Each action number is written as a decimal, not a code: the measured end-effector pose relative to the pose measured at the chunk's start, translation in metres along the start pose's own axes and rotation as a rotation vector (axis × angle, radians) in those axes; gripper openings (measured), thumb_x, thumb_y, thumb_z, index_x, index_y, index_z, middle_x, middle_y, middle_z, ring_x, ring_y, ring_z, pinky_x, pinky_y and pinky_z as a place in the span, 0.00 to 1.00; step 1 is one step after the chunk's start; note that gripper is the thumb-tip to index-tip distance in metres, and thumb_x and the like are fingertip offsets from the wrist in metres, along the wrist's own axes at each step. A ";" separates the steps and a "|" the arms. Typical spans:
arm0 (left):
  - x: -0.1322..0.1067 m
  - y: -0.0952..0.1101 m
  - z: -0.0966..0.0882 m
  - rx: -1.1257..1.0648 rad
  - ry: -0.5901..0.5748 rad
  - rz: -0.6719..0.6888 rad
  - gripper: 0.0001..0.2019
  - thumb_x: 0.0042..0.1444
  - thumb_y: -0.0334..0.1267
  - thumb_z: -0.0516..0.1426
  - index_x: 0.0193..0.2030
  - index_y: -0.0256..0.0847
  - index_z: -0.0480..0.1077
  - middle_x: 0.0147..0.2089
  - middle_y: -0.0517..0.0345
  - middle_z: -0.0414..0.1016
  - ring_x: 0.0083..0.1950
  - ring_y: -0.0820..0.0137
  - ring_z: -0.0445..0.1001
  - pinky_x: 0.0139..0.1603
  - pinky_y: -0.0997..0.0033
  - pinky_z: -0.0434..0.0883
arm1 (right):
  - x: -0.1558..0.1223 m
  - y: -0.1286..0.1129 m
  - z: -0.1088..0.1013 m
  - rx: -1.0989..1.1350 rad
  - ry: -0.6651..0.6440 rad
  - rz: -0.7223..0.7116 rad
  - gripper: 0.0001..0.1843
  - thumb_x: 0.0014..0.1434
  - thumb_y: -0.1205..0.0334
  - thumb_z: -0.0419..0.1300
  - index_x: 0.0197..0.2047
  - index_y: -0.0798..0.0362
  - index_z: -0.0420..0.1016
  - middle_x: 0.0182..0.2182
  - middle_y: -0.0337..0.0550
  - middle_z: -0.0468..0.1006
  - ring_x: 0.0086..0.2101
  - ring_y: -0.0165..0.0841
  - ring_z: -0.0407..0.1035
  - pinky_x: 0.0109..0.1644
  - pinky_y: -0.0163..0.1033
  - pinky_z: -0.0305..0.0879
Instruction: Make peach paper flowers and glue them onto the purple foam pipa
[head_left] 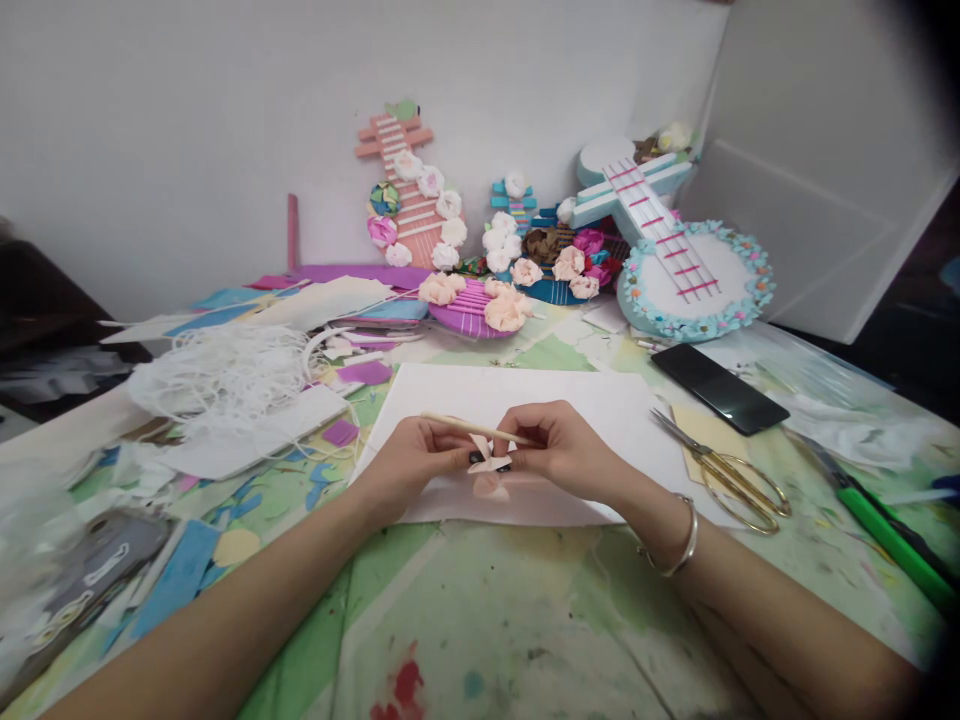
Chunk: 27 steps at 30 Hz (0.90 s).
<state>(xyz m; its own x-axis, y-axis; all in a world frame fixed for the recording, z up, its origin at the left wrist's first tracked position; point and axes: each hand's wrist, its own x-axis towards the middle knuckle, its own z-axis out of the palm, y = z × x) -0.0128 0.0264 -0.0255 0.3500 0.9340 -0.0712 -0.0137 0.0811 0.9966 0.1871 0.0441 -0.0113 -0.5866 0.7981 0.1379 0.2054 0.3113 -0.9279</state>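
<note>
Peach paper, cut in petal-like strips, is pinched between both grips, just above the white sheet [450,395]. Left grip [411,462]: fingers curled, thumb and fingertips closed on the near side of the paper piece [490,487]. Right grip [551,440]: likewise closed on it from the other side, fingertips nearly meeting the left ones. Pale thin stick [474,427] slants across above the piece, from the left knuckles into the curled right fingers; my fingers hide its right end and part of the paper. Small dark spots at the fingertips; cannot tell what they are. Bracelet [688,540] on right wrist.

Sheet lies flat on the table [525,610], whose covering is green and stained. Right of the sheet: gold-handled scissors [739,485], blades toward my right grip; beyond them a black phone [720,388]; farther right, a green-handled tool [877,520]. Left: tangled white string [225,365], with blue and purple scraps around it; nearer me, a grey phone case [105,560].

Behind the sheet: purple model [480,322] with peach paper flowers. Against the wall: pink guitar-shaped model [412,190]; to the right, a light-blue and white one [679,260].
</note>
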 end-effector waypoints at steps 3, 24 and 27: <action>-0.001 0.000 0.000 -0.007 -0.012 -0.036 0.10 0.45 0.37 0.65 0.36 0.37 0.78 0.33 0.54 0.81 0.34 0.67 0.77 0.35 0.72 0.70 | 0.000 -0.001 0.000 0.019 0.005 0.003 0.02 0.48 0.71 0.61 0.28 0.56 0.73 0.20 0.33 0.65 0.23 0.24 0.54 0.27 0.31 0.48; 0.000 -0.005 -0.001 -0.102 0.064 -0.002 0.09 0.48 0.38 0.65 0.32 0.37 0.71 0.28 0.58 0.79 0.30 0.72 0.76 0.35 0.75 0.69 | 0.000 -0.003 0.001 0.117 -0.021 -0.024 0.03 0.52 0.67 0.63 0.30 0.57 0.72 0.22 0.34 0.66 0.24 0.23 0.55 0.27 0.31 0.49; 0.000 -0.006 0.000 -0.129 0.077 -0.011 0.10 0.47 0.38 0.65 0.32 0.37 0.71 0.29 0.57 0.79 0.30 0.72 0.76 0.36 0.73 0.69 | -0.001 -0.002 0.001 0.122 -0.024 -0.010 0.05 0.52 0.64 0.63 0.30 0.56 0.71 0.23 0.35 0.67 0.25 0.24 0.58 0.28 0.31 0.52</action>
<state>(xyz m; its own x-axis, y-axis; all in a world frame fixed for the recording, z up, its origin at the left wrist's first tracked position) -0.0133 0.0257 -0.0315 0.2784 0.9562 -0.0900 -0.1323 0.1310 0.9825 0.1865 0.0423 -0.0100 -0.6074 0.7818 0.1407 0.1031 0.2532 -0.9619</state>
